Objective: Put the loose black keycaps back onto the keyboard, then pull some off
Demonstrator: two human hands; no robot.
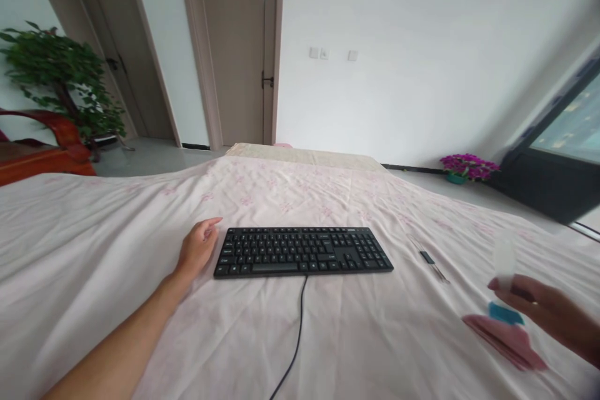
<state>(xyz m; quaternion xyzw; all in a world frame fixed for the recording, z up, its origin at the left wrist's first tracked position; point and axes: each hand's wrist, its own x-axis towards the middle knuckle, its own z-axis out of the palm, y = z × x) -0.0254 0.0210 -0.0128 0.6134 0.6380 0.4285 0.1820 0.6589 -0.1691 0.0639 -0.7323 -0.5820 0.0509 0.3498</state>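
Observation:
A black keyboard (304, 253) lies on the pale flowered cloth, its cable running down toward me. My left hand (199, 247) rests on the cloth beside the keyboard's left end, fingers loosely bent and holding nothing. At the right, my right hand (539, 297) grips a translucent whitish, bottle-shaped thing (504, 256) upright; blur hides its exact kind. Just below that hand lie a folded pink cloth (509, 344) and a small blue piece (505, 313). Between the keyboard and my right hand is a thin wire tool with a black middle (427, 257), like a keycap puller.
The flowered cloth (356, 337) covers the whole wide surface in wrinkles. Beyond it are a white wall (398, 94) and doors (232, 44). A leafy plant (60, 81) and a red wooden chair (51, 144) stand at left, purple flowers (469, 165) at right.

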